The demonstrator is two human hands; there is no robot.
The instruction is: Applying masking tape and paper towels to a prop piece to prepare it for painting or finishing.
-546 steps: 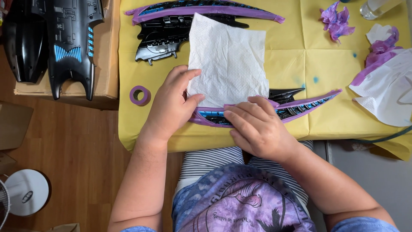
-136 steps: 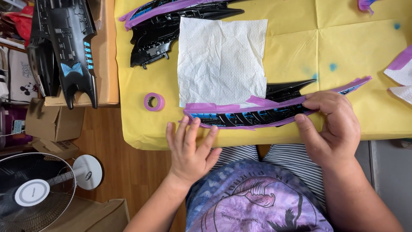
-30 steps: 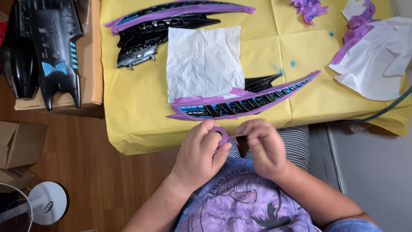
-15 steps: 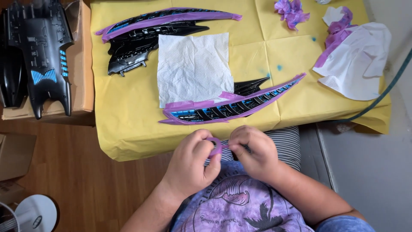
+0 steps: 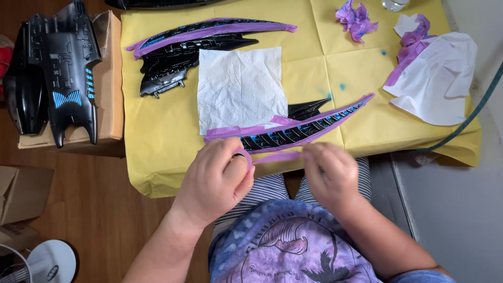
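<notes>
The left hand [image 5: 217, 178] has its grip closed around a small roll of purple masking tape [image 5: 242, 155], thumb and fingers pinching it from both sides. The right hand [image 5: 330, 175] has its fingers together on the free end of a strip of tape [image 5: 277, 156] that runs level between the two hands, pulled taut just over the near edge of the table [image 5: 157, 157].

Directly beyond that strip, close but not touching it, lies a long curved black-and-blue plastic panel [image 5: 293, 131]. Purple tape already lines its upper edge, with a white paper towel [image 5: 238, 89] fastened along it and covering the area behind. Tape also shows along part of the lower edge, though I cannot tell whether that run is complete. Judging by this, the masking of this piece looks well advanced, with the strip in hand not yet laid down.

Farther back sits a second curved panel [image 5: 209, 31], taped along its length, beside a bare black piece [image 5: 178, 65]. To the right are crumpled purple tape scraps [image 5: 356, 18] and a white sheet edged with tape [image 5: 437, 78], apparently used masking. Off the table to the left, a black toy-vehicle body with blue markings [image 5: 68, 73] rests on a cardboard box [image 5: 110, 84].
</notes>
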